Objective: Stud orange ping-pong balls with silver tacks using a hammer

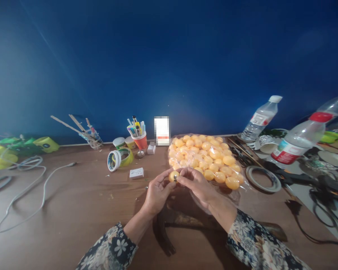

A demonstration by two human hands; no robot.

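Between my two hands is a yellow ping-pong ball with a small dark spot on the side facing me. My left hand grips its left side with curled fingers. From the other side, the thumb and fingers of my right hand press on the ball near the spot. Whatever makes the dark spot is too small to name. Just beyond my hands lies a clear plastic bag packed with similar yellow balls. Under my wrists a hammer rests on the table, its middle partly hidden by my right arm.
A small white box, tape rolls and an orange cup of pens stand left of the bag. Rightward are a grey tape ring, plastic bottles and a black plug. A white cable loops at left.
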